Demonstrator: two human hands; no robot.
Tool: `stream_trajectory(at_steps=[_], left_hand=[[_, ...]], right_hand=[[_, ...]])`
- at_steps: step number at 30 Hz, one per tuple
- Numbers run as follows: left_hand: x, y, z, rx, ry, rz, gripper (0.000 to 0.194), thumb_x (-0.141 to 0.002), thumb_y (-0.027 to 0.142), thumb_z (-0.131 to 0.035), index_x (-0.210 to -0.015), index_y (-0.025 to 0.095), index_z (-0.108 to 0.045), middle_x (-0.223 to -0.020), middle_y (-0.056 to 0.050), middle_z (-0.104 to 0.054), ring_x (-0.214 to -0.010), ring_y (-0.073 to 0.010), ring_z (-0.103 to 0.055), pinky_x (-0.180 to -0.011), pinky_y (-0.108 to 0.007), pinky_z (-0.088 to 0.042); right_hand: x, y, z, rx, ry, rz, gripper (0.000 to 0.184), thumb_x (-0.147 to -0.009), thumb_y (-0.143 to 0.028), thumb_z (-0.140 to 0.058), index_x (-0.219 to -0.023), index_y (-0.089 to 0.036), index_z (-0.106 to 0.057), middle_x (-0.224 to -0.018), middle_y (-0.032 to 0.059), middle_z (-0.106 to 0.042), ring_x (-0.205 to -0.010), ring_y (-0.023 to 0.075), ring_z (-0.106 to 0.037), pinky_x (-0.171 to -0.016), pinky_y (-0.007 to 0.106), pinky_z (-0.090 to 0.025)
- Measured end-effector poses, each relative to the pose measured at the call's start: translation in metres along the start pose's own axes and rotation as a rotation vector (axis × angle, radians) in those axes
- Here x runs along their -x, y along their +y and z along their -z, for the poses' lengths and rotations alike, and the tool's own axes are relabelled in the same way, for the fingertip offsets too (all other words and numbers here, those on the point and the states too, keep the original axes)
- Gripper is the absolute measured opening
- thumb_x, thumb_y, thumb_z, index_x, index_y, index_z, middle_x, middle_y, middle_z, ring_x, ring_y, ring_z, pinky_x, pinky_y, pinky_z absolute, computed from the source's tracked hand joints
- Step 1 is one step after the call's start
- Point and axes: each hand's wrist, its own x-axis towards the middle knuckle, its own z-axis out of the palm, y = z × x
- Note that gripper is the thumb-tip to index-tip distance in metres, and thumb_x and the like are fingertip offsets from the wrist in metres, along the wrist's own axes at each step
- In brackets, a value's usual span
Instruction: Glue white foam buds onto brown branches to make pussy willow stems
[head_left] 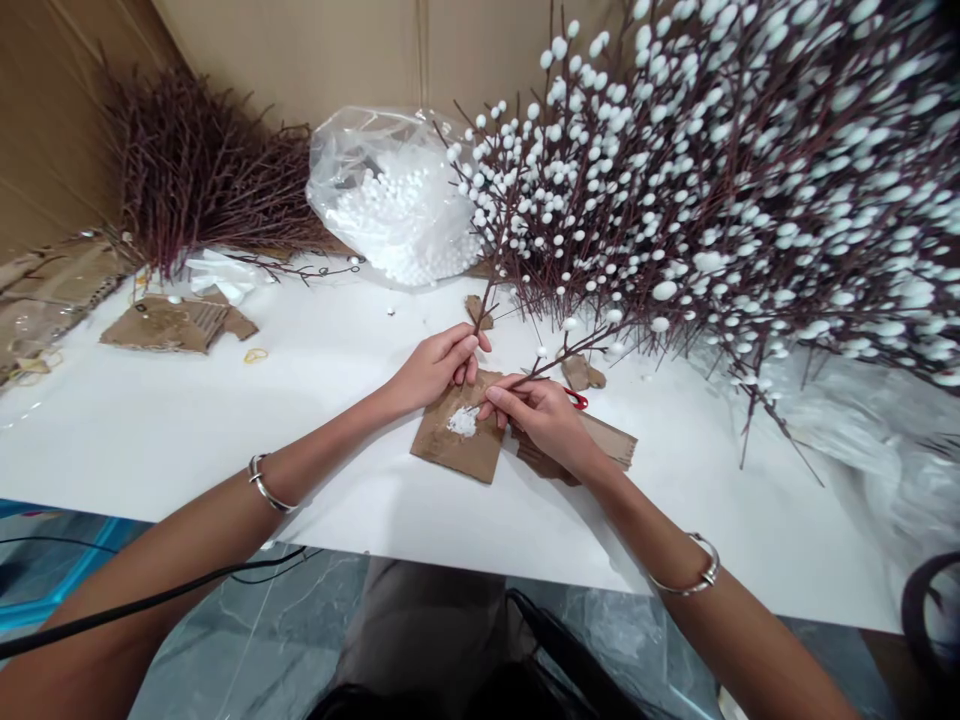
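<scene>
My left hand (444, 365) is closed in a pinch on a dark brown twig (487, 297) that rises toward the back; its upper end blends into the bunch behind. My right hand (546, 412) grips a second branch (574, 350), which slants up to the right and carries a few white balls. Beneath both hands lies a square of brown cardboard (480, 462) with a dab of white paste (463, 421) on it. A red handle (576, 398) shows just behind my right hand, largely hidden, next to a cardboard strip (611, 440).
A clear bag of white balls (397, 215) stands at the back. Left of it are bare brown twigs (202, 180); to the right is a large mass of white-balled branches (675, 180). Cardboard scraps (161, 325) and a yellow rubber band (256, 355) lie on the white tabletop (337, 500).
</scene>
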Motion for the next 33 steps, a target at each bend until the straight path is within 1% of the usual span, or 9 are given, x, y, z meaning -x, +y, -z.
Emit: stream_trajectory(at_steps=[9, 15, 19, 29, 33], left_hand=[[0.0005, 0.0006, 0.0, 0.009, 0.009, -0.004, 0.034, -0.099, 0.048, -0.044, -0.101, 0.016, -0.057, -0.063, 0.001, -0.057, -0.054, -0.01, -0.047, -0.055, -0.02, -0.037], [0.0003, 0.0008, 0.0003, 0.008, 0.001, 0.007, 0.036, -0.099, 0.049, -0.043, -0.1, 0.016, -0.056, -0.063, 0.001, -0.057, -0.054, -0.01, -0.046, -0.054, -0.02, -0.037], [0.0012, -0.0001, 0.0002, -0.005, 0.005, 0.011, 0.034, -0.1, 0.047, -0.041, -0.1, 0.016, -0.055, -0.064, 0.001, -0.057, -0.055, -0.0103, -0.046, -0.055, -0.02, -0.038], [0.0017, -0.0009, -0.0016, -0.024, 0.014, 0.006, 0.032, -0.101, 0.045, -0.04, -0.099, 0.017, -0.055, -0.064, 0.001, -0.058, -0.055, -0.0102, -0.047, -0.056, -0.02, -0.038], [0.0016, -0.0013, -0.0011, -0.023, 0.016, 0.001, 0.032, -0.1, 0.045, -0.041, -0.099, 0.017, -0.055, -0.064, 0.001, -0.058, -0.056, -0.0104, -0.048, -0.056, -0.02, -0.039]], right_hand=[[-0.0007, 0.0038, 0.0012, 0.036, -0.011, 0.008, 0.036, -0.094, -0.043, -0.056, -0.08, -0.017, -0.076, -0.074, 0.0034, -0.07, -0.058, 0.011, -0.055, -0.056, 0.025, -0.04], [-0.0017, 0.0028, 0.0016, 0.059, -0.043, 0.017, 0.037, -0.094, -0.044, -0.056, -0.08, -0.018, -0.078, -0.074, 0.0033, -0.07, -0.056, 0.0111, -0.054, -0.056, 0.025, -0.041], [-0.001, 0.0003, 0.0012, 0.053, -0.042, 0.006, 0.035, -0.094, -0.042, -0.056, -0.082, -0.018, -0.079, -0.076, 0.0033, -0.07, -0.055, 0.01, -0.053, -0.057, 0.025, -0.042], [-0.0011, 0.0008, 0.0008, 0.088, -0.068, -0.006, 0.037, -0.094, -0.045, -0.056, -0.083, -0.019, -0.08, -0.078, 0.0032, -0.07, -0.055, 0.0098, -0.052, -0.055, 0.025, -0.041], [-0.0018, -0.0003, -0.0003, 0.023, -0.079, -0.009, 0.036, -0.093, -0.046, -0.057, -0.081, -0.02, -0.079, -0.083, 0.0044, -0.072, -0.059, 0.011, -0.053, -0.058, 0.025, -0.044]])
